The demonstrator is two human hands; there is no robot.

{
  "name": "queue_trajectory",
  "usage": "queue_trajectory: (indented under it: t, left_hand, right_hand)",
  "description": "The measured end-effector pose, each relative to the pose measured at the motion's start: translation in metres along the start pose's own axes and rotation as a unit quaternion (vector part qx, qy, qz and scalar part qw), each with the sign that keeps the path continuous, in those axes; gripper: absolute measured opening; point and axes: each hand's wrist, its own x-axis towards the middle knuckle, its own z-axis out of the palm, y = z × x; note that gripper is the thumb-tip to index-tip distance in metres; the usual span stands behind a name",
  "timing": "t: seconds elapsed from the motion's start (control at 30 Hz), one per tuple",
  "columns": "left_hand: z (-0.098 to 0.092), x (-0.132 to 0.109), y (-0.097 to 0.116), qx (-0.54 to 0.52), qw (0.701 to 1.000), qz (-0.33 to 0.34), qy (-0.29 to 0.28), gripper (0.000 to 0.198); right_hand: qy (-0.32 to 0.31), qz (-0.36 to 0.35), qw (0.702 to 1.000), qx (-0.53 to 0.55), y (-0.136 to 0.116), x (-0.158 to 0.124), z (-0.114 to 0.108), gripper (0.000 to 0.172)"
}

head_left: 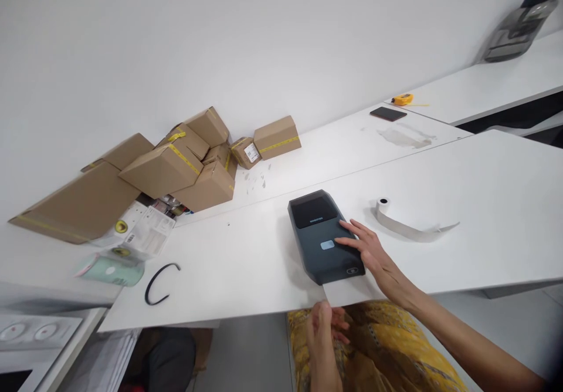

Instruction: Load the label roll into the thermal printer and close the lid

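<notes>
A dark blue-grey label printer (pixel 325 257) with a black window and a light blue button sits on the white table near its front edge. My right hand (pixel 363 242) rests on the printer's right side, fingers stretched out and apart, two of them reaching onto its top near the button. White paper (pixel 349 292) shows below the printer's front, toward the table edge. Just below that paper, my left hand (pixel 324 327) is at the table edge over the lap, thumb raised and fingers loosely apart; nothing shows in it. To the right lies a partly unrolled white paper roll (pixel 383 205).
Several cardboard boxes (pixel 189 157) are piled at the left back. A black curved band (pixel 153 283) and a mint-green cylinder (pixel 112 270) lie left. A dark phone-like slab (pixel 387 113), yellow tape measure (pixel 402 100) and large clear bottle (pixel 519 31) are at the right back.
</notes>
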Motion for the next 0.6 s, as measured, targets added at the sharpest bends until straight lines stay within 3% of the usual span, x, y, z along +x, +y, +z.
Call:
queue_trajectory:
  t: [0.1, 0.23, 0.4, 0.6]
  left_hand:
    - [0.021, -0.005, 0.019, -0.021, 0.996, -0.046, -0.077, 0.071]
    - [0.043, 0.001, 0.025, -0.014, 0.995, -0.044, -0.085, 0.067]
    - [0.044, 0.003, 0.011, 0.01, 0.996, -0.028, -0.084, 0.07]
    - [0.043, 0.001, 0.015, 0.013, 0.995, -0.023, -0.093, 0.071]
  right_hand:
    - [0.006, -0.006, 1.0, 0.015, 0.002, 0.007, 0.006, 0.051]
    - [0.011, -0.005, 1.0, 0.014, 0.006, 0.007, 0.009, 0.052]
    - [0.002, -0.001, 1.0, -0.016, 0.011, 0.003, 0.007, 0.049]
    - [0.01, -0.051, 0.994, -0.097, 0.01, 0.005, 0.005, 0.043]
